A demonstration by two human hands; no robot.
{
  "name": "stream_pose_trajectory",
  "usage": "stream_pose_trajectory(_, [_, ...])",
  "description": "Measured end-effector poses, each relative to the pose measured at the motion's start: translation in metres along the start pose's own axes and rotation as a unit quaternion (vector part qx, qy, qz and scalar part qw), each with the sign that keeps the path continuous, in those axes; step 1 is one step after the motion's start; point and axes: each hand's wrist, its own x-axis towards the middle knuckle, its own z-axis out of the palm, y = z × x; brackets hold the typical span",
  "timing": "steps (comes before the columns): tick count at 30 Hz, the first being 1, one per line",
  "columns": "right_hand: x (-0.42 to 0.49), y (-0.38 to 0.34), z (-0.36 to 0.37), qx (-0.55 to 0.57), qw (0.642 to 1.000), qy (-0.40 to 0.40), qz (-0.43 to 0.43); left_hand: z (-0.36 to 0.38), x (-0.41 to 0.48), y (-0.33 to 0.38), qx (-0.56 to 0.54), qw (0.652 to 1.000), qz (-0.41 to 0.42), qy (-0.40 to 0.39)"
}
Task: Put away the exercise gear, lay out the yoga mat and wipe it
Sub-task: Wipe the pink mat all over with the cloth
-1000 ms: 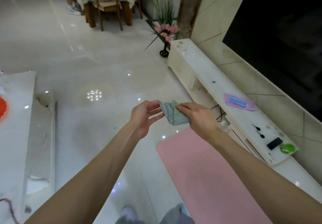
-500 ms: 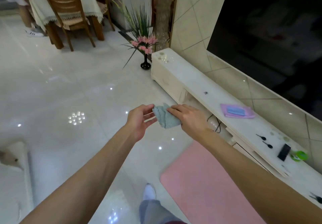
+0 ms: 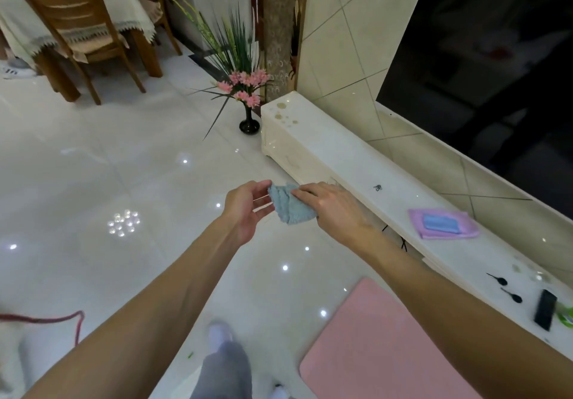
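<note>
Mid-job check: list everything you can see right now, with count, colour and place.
cloth: 1, pale blue, held between both hands
yoga mat: 1, pink, flat on floor, lower right
TV cabinet: 1, white, along right wall
folded cloths: pink with blue on top, on cabinet
remote: 1, black, cabinet's near end
vase of flowers: 1, black vase, pink blooms, floor by cabinet's far end
chair: 1, brown wood, top left at clothed table
left hand: fingers on cloth
right hand: gripping cloth

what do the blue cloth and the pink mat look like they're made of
Blue cloth: soft, fuzzy fabric, probably microfibre or terry; it bunches limply between both hands. Pink mat: matte, smooth, likely foam or rubber; it lies flat and shows no glare, unlike the glossy floor tiles.
</note>
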Motion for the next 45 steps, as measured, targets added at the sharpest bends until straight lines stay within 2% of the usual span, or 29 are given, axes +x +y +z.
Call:
stream_pose_trajectory(12, [0.185, 0.083, 0.038, -0.028, 0.993, -0.009, 0.112, 0.027, 0.218, 0.121, 0.036, 0.993, -0.051, -0.1])
stream_pose_trajectory(19, [0.252, 0.131, 0.061, -0.035, 0.985, -0.007, 0.168, 0.051, 0.316, 0.156, 0.071, 0.986, -0.088, -0.126])
stream_pose_trajectory(36, [0.42, 0.368, 0.14, 0.023, 0.98, -0.012, 0.198, 0.208, 0.579, 0.226, 0.149, 0.977, -0.108, -0.108])
stream_pose_trajectory(45, [0.493, 0.452, 0.193, 0.046, 0.967, -0.06, 0.242, 0.251, 0.707, 0.236, 0.197, 0.961, -0.17, -0.09])
